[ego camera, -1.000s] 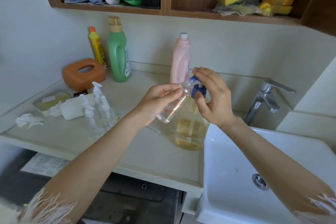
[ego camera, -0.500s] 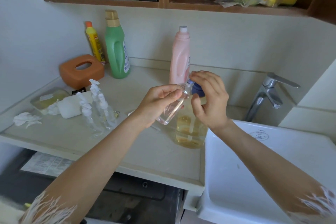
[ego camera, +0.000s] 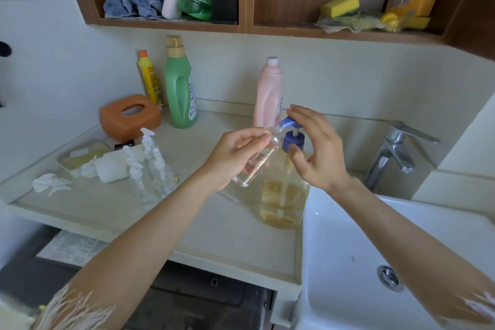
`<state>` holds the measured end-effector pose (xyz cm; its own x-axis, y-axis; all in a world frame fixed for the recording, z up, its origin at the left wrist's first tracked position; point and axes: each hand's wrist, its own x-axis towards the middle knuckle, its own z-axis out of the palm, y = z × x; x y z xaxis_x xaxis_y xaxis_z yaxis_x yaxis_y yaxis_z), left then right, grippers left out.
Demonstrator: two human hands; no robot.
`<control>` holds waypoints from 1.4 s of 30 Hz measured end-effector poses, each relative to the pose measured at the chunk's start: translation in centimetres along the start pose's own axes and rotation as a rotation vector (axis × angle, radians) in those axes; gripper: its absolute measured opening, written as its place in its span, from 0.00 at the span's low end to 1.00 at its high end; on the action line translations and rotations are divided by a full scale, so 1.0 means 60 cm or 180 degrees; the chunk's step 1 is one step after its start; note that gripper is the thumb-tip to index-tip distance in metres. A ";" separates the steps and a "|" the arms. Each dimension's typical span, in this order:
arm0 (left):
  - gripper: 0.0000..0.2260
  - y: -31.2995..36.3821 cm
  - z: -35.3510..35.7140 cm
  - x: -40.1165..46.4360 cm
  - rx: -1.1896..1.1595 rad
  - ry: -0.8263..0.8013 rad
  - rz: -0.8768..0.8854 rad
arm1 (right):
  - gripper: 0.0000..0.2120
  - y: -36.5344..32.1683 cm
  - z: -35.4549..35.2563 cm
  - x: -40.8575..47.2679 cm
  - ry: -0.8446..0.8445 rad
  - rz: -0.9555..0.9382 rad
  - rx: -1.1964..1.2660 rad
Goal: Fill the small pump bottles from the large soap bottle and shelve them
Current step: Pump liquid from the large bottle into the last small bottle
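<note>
You have two hands, left point(ego camera: 238, 154) and right point(ego camera: 318, 153), one small clear bottle point(ego camera: 254, 166), one large soap bottle point(ego camera: 284, 195), three capped pump bottles point(ego camera: 150, 169) at nine o'clock, three tall bottles point(ego camera: 180, 83) toward eleven, and one tissue box point(ego camera: 130, 116).

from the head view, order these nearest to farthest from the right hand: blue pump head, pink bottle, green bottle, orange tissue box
1. blue pump head, under the right hand's fingers
2. pink bottle, just behind-left
3. green bottle, back wall, further left
4. orange tissue box, far left

Both forearms reach forward. Left hand point(ego camera: 238, 153) fingers curled, pinching. Right hand point(ego camera: 318, 153) upright, fingers spread and loosely arched, thumb out.
</note>
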<state>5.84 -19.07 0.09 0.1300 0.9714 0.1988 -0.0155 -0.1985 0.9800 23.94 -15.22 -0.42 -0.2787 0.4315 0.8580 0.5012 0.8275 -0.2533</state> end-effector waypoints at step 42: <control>0.16 0.009 -0.041 -0.010 0.0446 0.0192 -0.0014 | 0.25 -0.019 0.021 -0.011 0.0347 0.0231 0.0449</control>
<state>3.34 -19.43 0.55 0.0698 0.9775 0.1988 0.1240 -0.2063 0.9706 22.55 -16.00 -1.27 -0.1518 0.4567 0.8766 0.3947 0.8411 -0.3698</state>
